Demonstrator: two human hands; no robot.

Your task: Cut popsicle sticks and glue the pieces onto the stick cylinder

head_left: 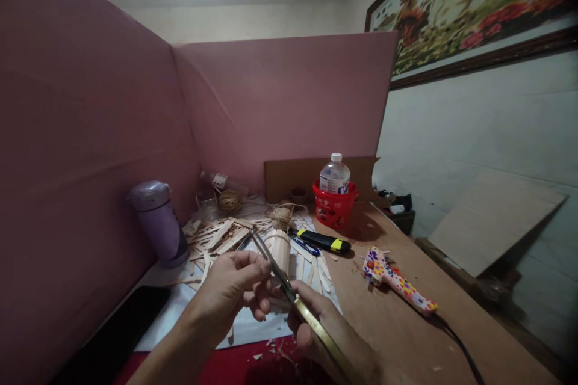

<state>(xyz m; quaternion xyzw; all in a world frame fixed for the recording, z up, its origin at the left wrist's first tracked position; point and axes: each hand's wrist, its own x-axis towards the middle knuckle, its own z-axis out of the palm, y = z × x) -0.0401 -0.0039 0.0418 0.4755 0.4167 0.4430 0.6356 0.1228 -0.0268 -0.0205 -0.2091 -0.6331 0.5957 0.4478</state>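
Observation:
My right hand [316, 322] is wrapped round the brass-coloured handle of a bladed metal tool [276, 267]. Its dark blade points up and left; seen nearly edge-on, I cannot tell whether it is a knife or scissors. Close against the blade's left side is my left hand [239, 283], thumb and fingers pinched together; what they hold, if anything, is too small to make out. Just beyond the blade stands a rounded form of pale craft sticks [279, 249] with twine around its upper part. Loose craft sticks [221, 234] lie heaped to its left.
A black-and-yellow utility knife [323, 242] lies right of the stick form, and a flowered glue gun [397, 283] with a cord further right. Behind are a twine ball [280, 216] and a red bucket [334, 207] holding a bottle. A purple flask [160, 225] stands left.

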